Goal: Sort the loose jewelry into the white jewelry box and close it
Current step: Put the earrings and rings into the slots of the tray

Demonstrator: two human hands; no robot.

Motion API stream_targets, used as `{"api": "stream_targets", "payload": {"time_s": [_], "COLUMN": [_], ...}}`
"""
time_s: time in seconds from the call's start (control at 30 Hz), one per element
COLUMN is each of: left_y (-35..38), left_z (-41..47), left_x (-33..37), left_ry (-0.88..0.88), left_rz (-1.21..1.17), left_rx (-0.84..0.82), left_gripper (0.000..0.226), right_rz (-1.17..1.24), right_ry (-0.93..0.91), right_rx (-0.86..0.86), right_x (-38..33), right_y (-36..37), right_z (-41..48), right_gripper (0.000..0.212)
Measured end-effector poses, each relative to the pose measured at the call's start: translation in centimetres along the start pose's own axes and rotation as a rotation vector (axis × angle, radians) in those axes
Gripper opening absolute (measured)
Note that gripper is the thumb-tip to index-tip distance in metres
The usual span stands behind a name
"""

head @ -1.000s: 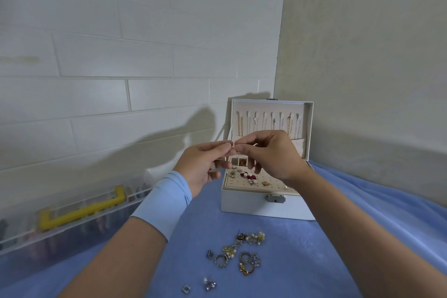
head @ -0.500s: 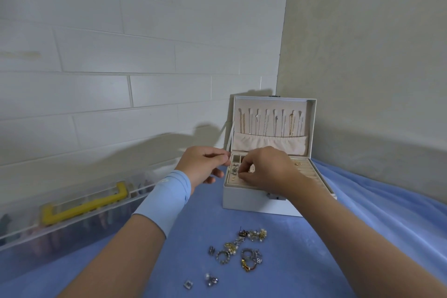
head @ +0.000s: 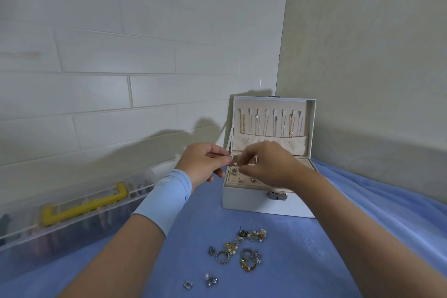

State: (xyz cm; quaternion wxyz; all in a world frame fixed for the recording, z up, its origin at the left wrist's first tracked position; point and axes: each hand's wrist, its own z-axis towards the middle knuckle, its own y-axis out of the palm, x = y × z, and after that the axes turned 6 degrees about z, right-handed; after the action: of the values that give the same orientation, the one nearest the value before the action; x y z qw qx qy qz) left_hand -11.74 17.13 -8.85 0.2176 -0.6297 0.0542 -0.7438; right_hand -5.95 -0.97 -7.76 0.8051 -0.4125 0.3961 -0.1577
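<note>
The white jewelry box (head: 256, 203) stands open, lid upright, close to the wall corner. Over its left rim the right hand (head: 269, 167) pinches a tiny piece (head: 235, 164) above the tray. The left hand (head: 204, 164) hovers just beside that rim, thumb pressed to forefinger — holding what, I cannot tell. Loose jewelry (head: 242, 247) lies before the box front, with bare blue cloth (head: 212, 220) between.
</note>
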Motion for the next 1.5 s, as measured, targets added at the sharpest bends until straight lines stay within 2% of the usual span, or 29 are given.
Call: {"api": "stream_targets", "payload": {"time_s": [0.1,0.27,0.4,0.53,0.63,0.73,0.8,0.93,1.1,1.4,1.5], "left_y": [0.3,0.6,0.2,0.0,0.2,0.6,0.9,1.0,1.2,1.3,1.3], "left_z": [0.1,-0.1,-0.3,-0.4,-0.2,0.3,0.3,0.3,0.2,0.4,0.5], "left_x": [0.2,0.6,0.8,0.7,0.2,-0.6,-1.0,-1.2,-1.0,-1.1,-1.3], "left_ry": [-0.036,-0.136,-0.134,-0.064,0.064,0.217,0.264,0.319,0.383,0.415,0.397], "left_rz": [-0.127,-0.299,-0.265,-0.170,0.152,0.680,0.833,0.927,0.945,0.941,0.866], "left_rx": [0.000,-0.046,-0.077,-0.105,-0.074,-0.068,-0.122,-0.160,-0.158,-0.197,-0.198], "left_gripper": [0.009,0.012,0.014,0.011,0.008,0.010,0.013,0.019,0.020,0.023,0.020], "right_rz": [0.301,0.491,0.576,0.649,0.508,0.149,-0.082,-0.253,-0.344,-0.285,-0.216], "right_ry": [-0.057,-0.074,-0.028,0.002,0.065,0.131,0.141,0.121,0.085,0.085,0.092], "right_rx": [0.070,0.079,0.085,0.028,0.054,0.075,0.046,0.035,0.024,-0.110,-0.097], "right_x": [-0.2,-0.8,-0.8,-0.2,0.2,0.7,0.6,0.2,0.0,0.2,0.4], "right_y": [-0.9,-1.0,-0.7,-0.8,-0.6,0.1,0.6,0.7,0.8,0.2,0.1], "right_z": [-0.1,-0.2,-0.1,-0.3,-0.3,-0.1,-0.1,-0.1,0.0,-0.2,-0.1], "right_gripper": [0.013,0.012,0.015,0.007,0.002,0.006,0.007,0.007,0.009,0.011,0.011]}}
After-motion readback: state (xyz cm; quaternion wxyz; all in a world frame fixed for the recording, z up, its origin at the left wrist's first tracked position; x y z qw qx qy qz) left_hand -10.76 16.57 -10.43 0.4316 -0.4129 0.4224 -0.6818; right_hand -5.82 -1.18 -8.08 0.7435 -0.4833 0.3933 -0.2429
